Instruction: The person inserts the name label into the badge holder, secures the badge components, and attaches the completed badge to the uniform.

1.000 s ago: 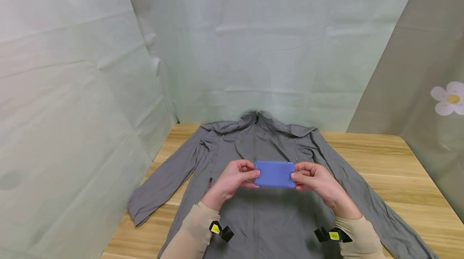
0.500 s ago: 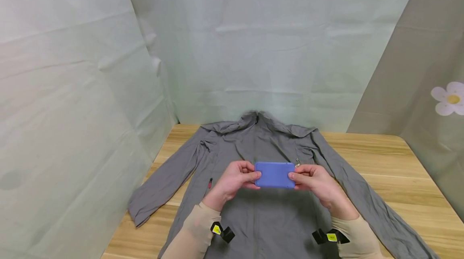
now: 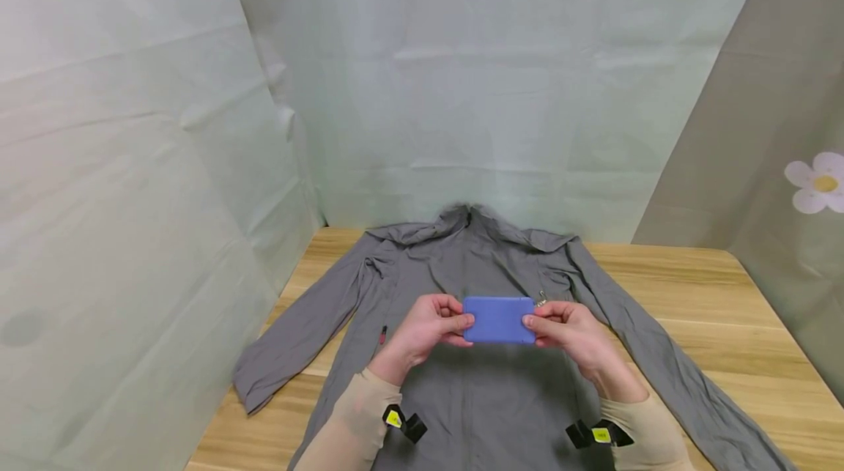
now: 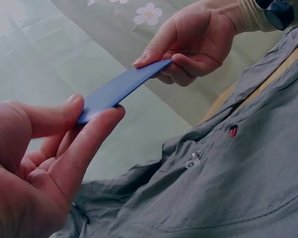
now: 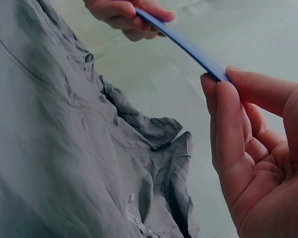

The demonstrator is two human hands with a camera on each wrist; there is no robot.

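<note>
A thin, flat blue rectangular card [image 3: 498, 320] is held level above the grey jacket [image 3: 461, 398] in the head view. My left hand [image 3: 422, 328] pinches its left end between thumb and fingers. The right hand [image 3: 572, 332] pinches the opposite end the same way. Seen edge-on in the right wrist view, the blue card [image 5: 186, 44] looks slim and slightly bowed. Beneath, the jacket lies spread with its collar [image 3: 469, 216] at the far side. Small metal pieces [image 4: 192, 161] sit on the jacket's chest.
A wooden table [image 3: 719, 310] lies under the jacket. The jacket's left-side sleeve [image 3: 290, 354] bends outward, and the other sleeve [image 3: 686, 368] runs to the lower right. Pale cloth sheets [image 3: 475, 90] rise behind and on the left. A small red tab [image 3: 382, 335] shows on the jacket.
My right hand has shifted slightly left along the card's end, and more of the metal piece beside it now shows. Both hands keep their pinch on the card.
</note>
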